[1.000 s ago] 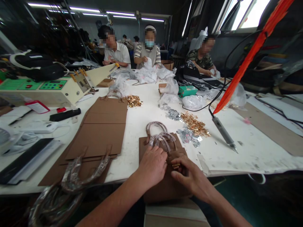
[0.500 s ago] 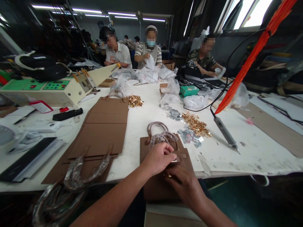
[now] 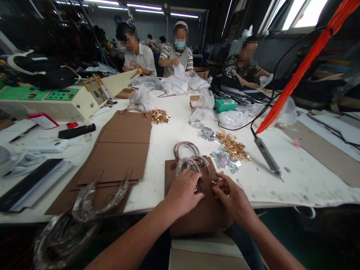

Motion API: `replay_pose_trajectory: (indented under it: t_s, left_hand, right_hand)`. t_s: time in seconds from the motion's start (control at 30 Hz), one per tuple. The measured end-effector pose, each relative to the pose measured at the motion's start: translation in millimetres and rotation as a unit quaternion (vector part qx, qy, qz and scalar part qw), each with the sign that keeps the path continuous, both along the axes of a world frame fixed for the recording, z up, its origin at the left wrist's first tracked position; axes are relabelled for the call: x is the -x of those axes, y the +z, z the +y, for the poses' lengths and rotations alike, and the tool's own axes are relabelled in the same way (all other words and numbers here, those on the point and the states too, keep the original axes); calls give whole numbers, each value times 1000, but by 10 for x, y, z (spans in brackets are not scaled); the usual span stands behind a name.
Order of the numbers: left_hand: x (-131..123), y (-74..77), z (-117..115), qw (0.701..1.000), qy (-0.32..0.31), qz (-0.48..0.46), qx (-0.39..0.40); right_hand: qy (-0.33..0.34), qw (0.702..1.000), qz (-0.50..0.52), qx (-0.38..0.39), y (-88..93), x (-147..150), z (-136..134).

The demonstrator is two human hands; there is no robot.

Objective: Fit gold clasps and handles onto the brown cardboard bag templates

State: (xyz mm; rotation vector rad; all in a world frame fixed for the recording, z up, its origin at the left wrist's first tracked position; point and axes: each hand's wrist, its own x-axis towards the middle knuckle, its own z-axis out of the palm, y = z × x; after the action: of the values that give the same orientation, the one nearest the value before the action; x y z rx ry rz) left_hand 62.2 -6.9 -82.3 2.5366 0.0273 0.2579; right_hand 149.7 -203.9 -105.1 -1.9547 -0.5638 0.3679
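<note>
A brown bag point(image 3: 197, 221) with plastic-wrapped handles point(image 3: 187, 147) lies at the front edge of the table, partly over it. On its left half rests my left hand point(image 3: 184, 191), thumb apart from the curved fingers; a small shiny spot shows beside the thumb, its kind unclear. My right hand point(image 3: 232, 195) is pinched over the bag's right side, holding a small gold-coloured metal piece point(image 3: 213, 183). Just beyond the bag lie a heap of gold-coloured metal pieces point(image 3: 232, 145) and loose silver-coloured plates point(image 3: 225, 160).
Brown bag panels point(image 3: 120, 157) with wrapped handles are stacked on the left. A soldering-iron-like grey tool point(image 3: 267, 157) hangs at right on an orange-wrapped cord point(image 3: 303, 71). A cream machine point(image 3: 64, 103) stands at back left. Several people sit across the table, behind plastic bags point(image 3: 177, 84).
My hands have moved apart: the right has shifted up and right, the left has spread onto the bag. The view has shifted slightly.
</note>
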Motion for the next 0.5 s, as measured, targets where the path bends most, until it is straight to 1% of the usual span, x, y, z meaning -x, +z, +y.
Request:
replay_pose_trajectory:
  t_s: [0.1,0.17,0.3,0.4,0.5]
  left_hand:
    - [-22,24,-21,999,4,16,-33]
    - [-33,53,-28,999,10,24,-36]
    - [-31,103,-39,999,7,36,-37]
    - [-22,126,-35,998,6,43,-40]
    - [-15,152,-26,998,5,53,-35]
  right_hand:
    - [18,999,-1,29,7,9,-16]
    - [29,997,-30,59,31,35,-9]
    - [49,991,-86,91,105,78,-15]
    - [65,986,-103,111,145,94,-32]
    - [73,984,-113,121,146,105,-35]
